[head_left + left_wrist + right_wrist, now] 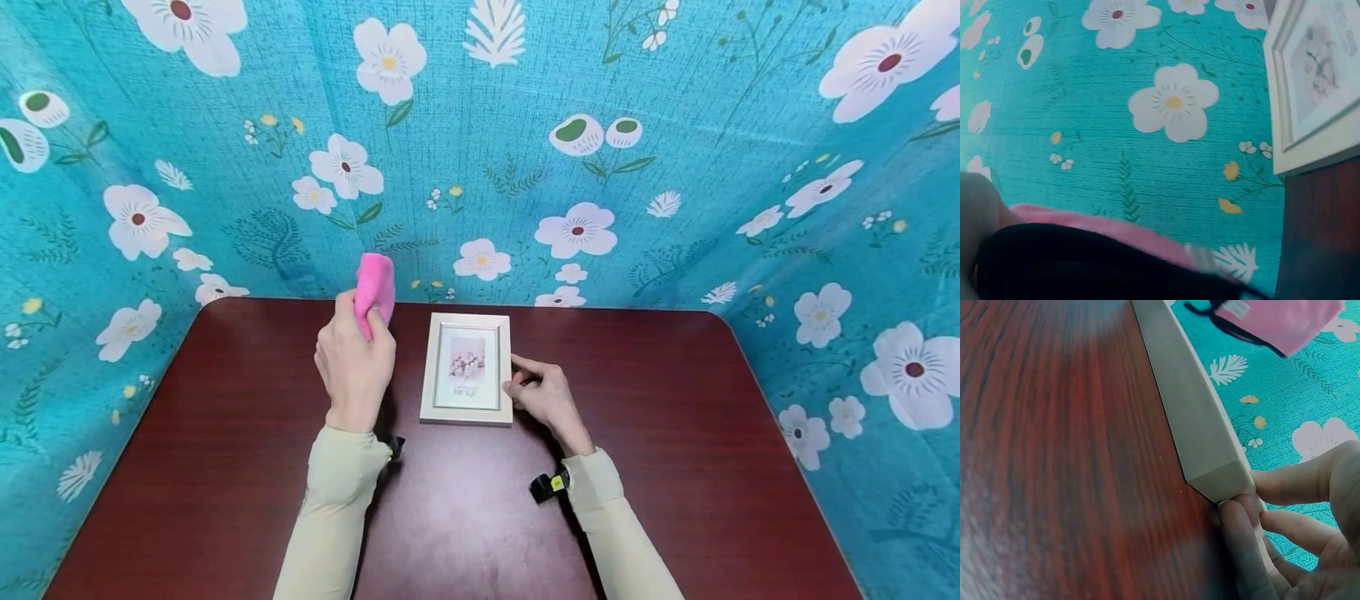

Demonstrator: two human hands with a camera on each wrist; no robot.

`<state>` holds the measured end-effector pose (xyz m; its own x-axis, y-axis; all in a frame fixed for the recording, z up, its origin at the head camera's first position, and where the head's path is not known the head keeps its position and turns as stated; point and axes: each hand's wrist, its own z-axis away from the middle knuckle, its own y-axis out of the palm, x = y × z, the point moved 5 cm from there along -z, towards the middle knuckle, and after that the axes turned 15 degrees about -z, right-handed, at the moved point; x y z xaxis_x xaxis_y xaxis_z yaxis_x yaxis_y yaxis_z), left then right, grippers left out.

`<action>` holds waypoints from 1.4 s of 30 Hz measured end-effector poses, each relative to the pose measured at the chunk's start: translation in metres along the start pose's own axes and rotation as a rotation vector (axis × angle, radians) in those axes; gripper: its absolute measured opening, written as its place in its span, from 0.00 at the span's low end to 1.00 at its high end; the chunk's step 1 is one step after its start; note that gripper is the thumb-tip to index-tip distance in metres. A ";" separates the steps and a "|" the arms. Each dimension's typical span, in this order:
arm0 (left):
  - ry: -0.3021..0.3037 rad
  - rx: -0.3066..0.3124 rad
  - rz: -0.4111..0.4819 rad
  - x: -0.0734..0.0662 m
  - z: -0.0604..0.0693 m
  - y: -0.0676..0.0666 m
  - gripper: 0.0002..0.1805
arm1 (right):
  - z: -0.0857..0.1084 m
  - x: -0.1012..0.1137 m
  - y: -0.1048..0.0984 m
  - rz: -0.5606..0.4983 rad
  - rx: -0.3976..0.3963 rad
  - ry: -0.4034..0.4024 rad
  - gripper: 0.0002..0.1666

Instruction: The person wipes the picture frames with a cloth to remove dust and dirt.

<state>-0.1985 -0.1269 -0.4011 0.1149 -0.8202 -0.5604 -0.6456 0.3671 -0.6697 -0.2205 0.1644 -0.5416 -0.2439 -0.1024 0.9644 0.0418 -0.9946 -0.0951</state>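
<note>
A pale picture frame (pixel 467 412) with a pink flower print is on the dark red table (pixel 225 467), its picture facing up. My right hand (pixel 546 398) grips the frame's right side. In the right wrist view, the thumb and fingers (pixel 1297 484) pinch the frame's corner (pixel 1222 478). Left of the frame, my left hand (pixel 356 358) holds a folded pink cloth (pixel 375 287) above the table. A dark edge and a white tag show on the cloth (pixel 1291 325) in the right wrist view. Dark material covers much of the cloth (pixel 1104 224) in the left wrist view.
A turquoise flowered curtain (pixel 450 158) hangs close behind the table and along both sides. Black straps (pixel 551 485) sit at both wrists, over light sleeves. Light glares off the table's front middle.
</note>
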 end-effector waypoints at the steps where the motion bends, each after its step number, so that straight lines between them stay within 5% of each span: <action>1: -0.011 0.000 -0.033 0.001 0.000 0.002 0.14 | 0.000 0.000 0.000 0.001 -0.001 -0.004 0.34; 5: -0.027 0.066 -0.125 0.005 0.005 0.023 0.14 | -0.001 0.002 0.000 -0.002 -0.011 -0.005 0.34; 11: 0.089 0.296 -0.208 0.005 0.022 0.066 0.14 | 0.000 -0.002 0.004 -0.021 -0.007 0.012 0.34; 16: 0.191 0.391 -0.199 -0.004 0.040 0.083 0.08 | 0.003 -0.006 0.006 -0.032 -0.006 0.024 0.34; 21: 0.215 0.470 -0.203 -0.012 0.056 0.098 0.12 | 0.005 -0.008 0.003 -0.033 -0.014 0.015 0.34; 26: 0.234 0.480 -0.265 -0.019 0.068 0.105 0.09 | 0.005 -0.006 0.002 -0.039 -0.001 0.008 0.34; 34: 0.375 0.395 -0.394 -0.037 0.078 0.108 0.06 | 0.001 -0.004 0.001 -0.034 0.001 0.003 0.33; 42: 0.301 0.405 -0.286 -0.034 0.074 0.111 0.05 | -0.001 -0.002 -0.001 -0.028 0.001 -0.005 0.33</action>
<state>-0.2182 -0.0253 -0.4923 -0.0160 -0.9783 -0.2064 -0.2731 0.2028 -0.9404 -0.2209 0.1656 -0.5431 -0.2405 -0.0741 0.9678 0.0361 -0.9971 -0.0673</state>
